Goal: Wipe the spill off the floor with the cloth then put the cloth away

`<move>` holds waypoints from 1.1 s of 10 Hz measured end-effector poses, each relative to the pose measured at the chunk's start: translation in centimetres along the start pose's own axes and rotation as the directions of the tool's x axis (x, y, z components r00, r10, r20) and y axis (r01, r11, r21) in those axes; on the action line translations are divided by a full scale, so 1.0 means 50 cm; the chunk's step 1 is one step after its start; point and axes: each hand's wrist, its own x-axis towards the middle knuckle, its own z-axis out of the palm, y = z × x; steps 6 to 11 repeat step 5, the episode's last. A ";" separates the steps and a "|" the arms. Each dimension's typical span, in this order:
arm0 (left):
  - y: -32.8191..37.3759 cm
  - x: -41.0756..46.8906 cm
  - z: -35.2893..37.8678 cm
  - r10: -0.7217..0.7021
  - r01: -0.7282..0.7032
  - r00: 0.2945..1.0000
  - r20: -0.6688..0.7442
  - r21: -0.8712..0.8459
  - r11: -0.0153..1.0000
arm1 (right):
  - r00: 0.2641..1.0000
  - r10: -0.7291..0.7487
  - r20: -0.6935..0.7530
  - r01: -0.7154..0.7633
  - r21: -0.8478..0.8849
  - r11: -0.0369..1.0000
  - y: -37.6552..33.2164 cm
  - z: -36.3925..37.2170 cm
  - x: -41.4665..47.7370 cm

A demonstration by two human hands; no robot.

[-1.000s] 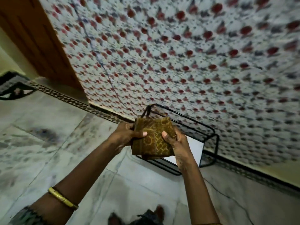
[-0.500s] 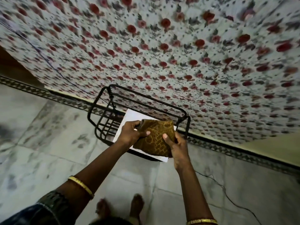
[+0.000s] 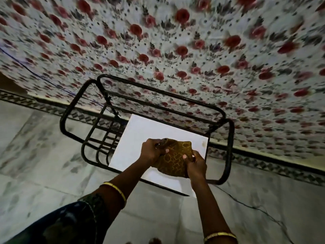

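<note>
Cloth (image 3: 173, 160) now lower, over rack's (image 3: 228, 147) white board (image 3: 133, 138); left hand (image 3: 153, 152) and right hand (image 3: 196, 164) fingers clamped on it.

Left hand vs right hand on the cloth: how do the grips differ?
The left hand grips the cloth's upper left corner, where the fabric bunches up; the right hand pinches its lower right edge, where it lies flatter. The left hand sits farther from the camera, the right nearer. Both hold the folded cloth over the white sheet inside the black rack, and both wrists wear gold bangles.
</note>
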 end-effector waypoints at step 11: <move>-0.090 0.076 0.087 0.063 -0.027 0.996 -0.071 0.427 0.904 | 0.975 -0.185 -0.125 0.062 -0.645 0.762 0.112 0.049 0.083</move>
